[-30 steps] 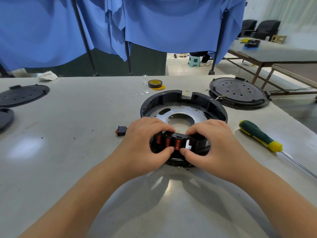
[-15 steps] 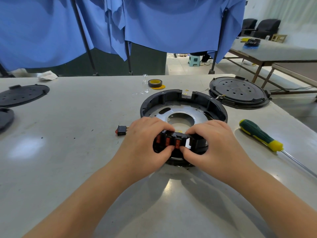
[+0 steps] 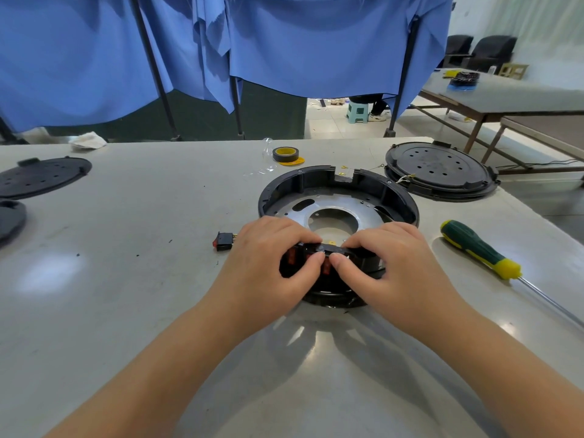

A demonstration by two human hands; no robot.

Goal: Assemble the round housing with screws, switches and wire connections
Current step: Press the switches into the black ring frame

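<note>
Red switches [image 3: 325, 266] in housing [image 3: 319, 184] wall, both hands there

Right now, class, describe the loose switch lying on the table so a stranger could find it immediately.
Start at the round housing mid-table, then look left past the left hand. The loose switch lies alone on the bare table: a small black block with a red end, touched by nothing.

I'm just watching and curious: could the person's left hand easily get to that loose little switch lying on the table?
Probably yes. The loose switch lies on bare table just beside the left hand, with nothing between them. But that hand now grips the switch panel on the housing, so it must let go first.
</note>
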